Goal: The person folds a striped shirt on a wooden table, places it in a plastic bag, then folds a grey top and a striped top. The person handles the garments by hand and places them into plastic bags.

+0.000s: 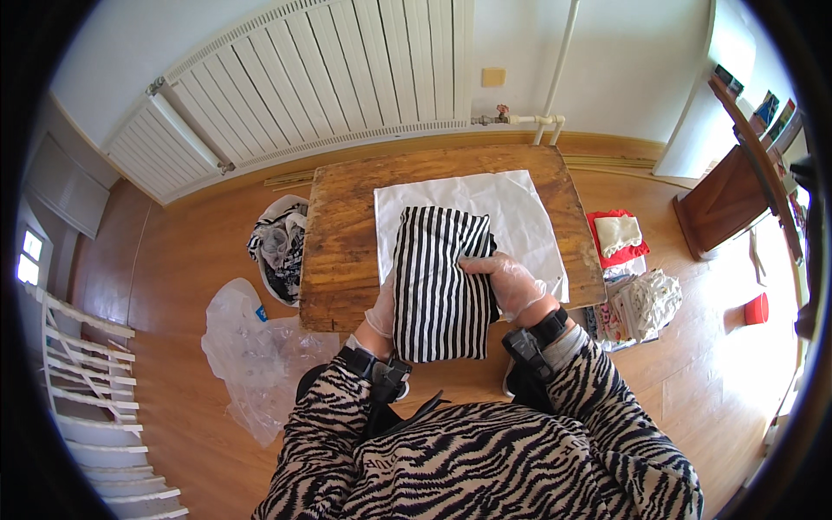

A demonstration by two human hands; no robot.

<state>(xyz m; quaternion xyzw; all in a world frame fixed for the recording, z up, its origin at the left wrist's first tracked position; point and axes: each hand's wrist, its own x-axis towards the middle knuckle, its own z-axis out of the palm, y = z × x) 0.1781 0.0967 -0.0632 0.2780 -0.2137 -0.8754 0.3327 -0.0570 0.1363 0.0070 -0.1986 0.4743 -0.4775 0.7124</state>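
Observation:
A folded black-and-white striped cloth [442, 292] is held up between both hands, over the near part of a low wooden table [344, 247]. My right hand [513, 283], in a clear plastic glove, grips its right edge with the thumb on top. On the other side my left hand [383, 312], gloved alike, is at the left edge; its fingers are hidden behind the cloth. Beneath lies a white sheet of fabric [520, 214] spread on the tabletop, partly covered by the striped bundle.
Left of the table stand a tub of crumpled clothes [283, 247] and a clear plastic bag [253, 351] on the floor. At right are folded garments [640, 305], a red cloth with a cream one [617, 237], and a red cup [756, 309]. A white radiator [338, 71] lines the wall.

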